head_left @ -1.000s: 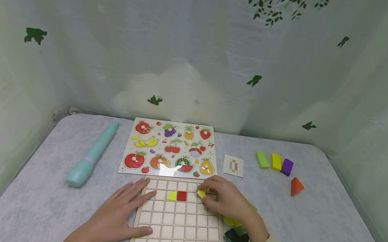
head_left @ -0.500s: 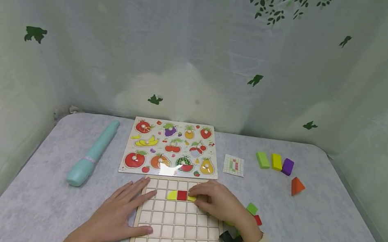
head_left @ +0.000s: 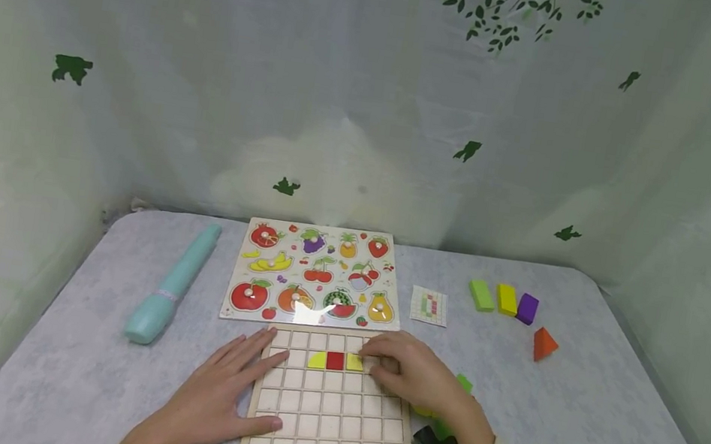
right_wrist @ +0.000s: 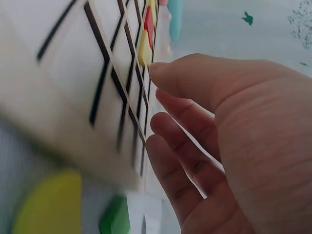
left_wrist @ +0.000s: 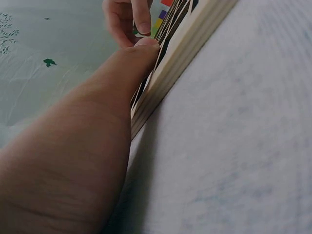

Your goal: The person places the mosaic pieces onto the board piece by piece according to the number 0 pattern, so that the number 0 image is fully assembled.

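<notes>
A wooden grid board (head_left: 330,427) lies on the table before me. In one row near its far edge sit a yellow round-cornered block (head_left: 317,360), a red square block (head_left: 335,361) and a second yellow block (head_left: 354,362), side by side. My left hand (head_left: 219,389) rests spread on the board's left edge, thumb and fingertips over the cells. My right hand (head_left: 419,373) hovers just right of the second yellow block. In the right wrist view its thumb tip is close to that yellow block (right_wrist: 145,51), and the loosely bent fingers hold nothing.
A fruit peg puzzle (head_left: 316,277) lies beyond the board, with a small pattern card (head_left: 429,306) to its right. Light green (head_left: 481,296), yellow (head_left: 507,300), purple (head_left: 527,308) and orange (head_left: 544,345) blocks lie farther right. More pieces lie partly hidden under the right wrist. A teal club-shaped object (head_left: 172,287) lies left.
My right hand has brought the second yellow block leftward to the red block, let it go and drawn back slightly right. The left hand has stayed on the board.
</notes>
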Tool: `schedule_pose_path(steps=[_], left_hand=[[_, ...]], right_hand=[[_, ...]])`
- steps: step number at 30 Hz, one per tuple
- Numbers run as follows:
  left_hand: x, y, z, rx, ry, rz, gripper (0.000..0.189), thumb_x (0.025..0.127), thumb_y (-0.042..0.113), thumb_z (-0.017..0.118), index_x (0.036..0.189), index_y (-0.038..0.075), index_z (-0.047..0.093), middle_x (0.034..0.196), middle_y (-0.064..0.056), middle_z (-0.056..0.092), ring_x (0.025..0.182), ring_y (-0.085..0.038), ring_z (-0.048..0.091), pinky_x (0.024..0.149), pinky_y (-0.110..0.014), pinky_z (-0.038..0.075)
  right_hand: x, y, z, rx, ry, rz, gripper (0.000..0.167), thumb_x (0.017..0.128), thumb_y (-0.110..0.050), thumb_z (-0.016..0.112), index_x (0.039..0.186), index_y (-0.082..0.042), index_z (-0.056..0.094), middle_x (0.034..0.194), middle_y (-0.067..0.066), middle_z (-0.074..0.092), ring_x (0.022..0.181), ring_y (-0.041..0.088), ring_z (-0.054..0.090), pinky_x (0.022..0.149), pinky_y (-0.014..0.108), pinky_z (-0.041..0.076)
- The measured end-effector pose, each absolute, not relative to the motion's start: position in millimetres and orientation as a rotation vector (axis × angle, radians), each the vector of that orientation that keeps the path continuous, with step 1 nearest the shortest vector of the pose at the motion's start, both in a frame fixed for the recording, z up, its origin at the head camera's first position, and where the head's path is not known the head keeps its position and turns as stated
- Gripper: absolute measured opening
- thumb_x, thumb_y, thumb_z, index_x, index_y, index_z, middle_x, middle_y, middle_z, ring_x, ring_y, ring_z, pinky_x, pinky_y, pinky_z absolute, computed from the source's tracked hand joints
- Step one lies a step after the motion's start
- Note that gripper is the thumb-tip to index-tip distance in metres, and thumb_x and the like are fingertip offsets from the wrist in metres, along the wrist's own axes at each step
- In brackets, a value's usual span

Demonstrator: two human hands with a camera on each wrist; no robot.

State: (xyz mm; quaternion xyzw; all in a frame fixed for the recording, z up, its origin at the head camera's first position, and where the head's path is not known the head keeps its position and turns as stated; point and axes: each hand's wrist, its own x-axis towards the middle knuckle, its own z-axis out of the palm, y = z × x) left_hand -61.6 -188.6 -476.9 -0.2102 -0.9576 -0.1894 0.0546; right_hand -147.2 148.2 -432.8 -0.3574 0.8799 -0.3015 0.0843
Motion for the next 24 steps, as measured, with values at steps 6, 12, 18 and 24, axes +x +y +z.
schedule_pose_path(steps=[6, 12, 18, 24], left_hand=[[-64.0, -187.4, -476.0, -0.637, -2.948, -0.587, 0.094, 0.08, 0.086, 0.058, 0.155, 0.03, 0.048, 0.169, -0.004, 0.03, 0.154, -0.029, 0.033, 0.124, -0.051, 0.026], [-63.8, -188.4, -477.1, -0.641, -2.933, -0.581, 0.094, 0.081, 0.085, 0.059, 0.155, 0.029, 0.048, 0.169, -0.004, 0.03, 0.154, -0.027, 0.032, 0.124, -0.048, 0.023], [-63.2, -188.4, -478.5, -0.653, -2.907, -0.575, 0.093, 0.081, 0.084, 0.06, 0.155, 0.029, 0.048, 0.169, -0.004, 0.031, 0.154, -0.027, 0.033, 0.124, -0.044, 0.021], [-62.4, -188.5, -481.2, -0.656, -2.892, -0.571, 0.093, 0.081, 0.084, 0.061, 0.155, 0.029, 0.049, 0.169, -0.004, 0.031, 0.153, -0.026, 0.034, 0.124, -0.041, 0.019]], right_hand=[[-147.7, 173.1, -432.3, -1.019, 2.67, -0.892, 0.025, 0.098, -0.011, 0.071, 0.122, -0.019, 0.074, 0.118, -0.008, 0.071, 0.105, 0.012, 0.062, 0.092, 0.035, 0.056], [-144.7, 199.9, -435.1, -0.936, 2.728, -0.819, 0.027, 0.095, -0.019, 0.075, 0.123, -0.02, 0.073, 0.12, -0.01, 0.071, 0.11, 0.011, 0.063, 0.096, 0.039, 0.057], [-135.9, 226.3, -433.6, -0.832, 2.75, -0.803, 0.032, 0.093, -0.025, 0.078, 0.124, -0.021, 0.072, 0.122, -0.009, 0.069, 0.106, 0.011, 0.062, 0.092, 0.036, 0.057], [-127.2, 253.2, -434.6, -0.807, 2.737, -0.765, 0.031, 0.093, -0.03, 0.078, 0.123, -0.023, 0.073, 0.119, -0.012, 0.069, 0.103, 0.007, 0.06, 0.091, 0.031, 0.057]])
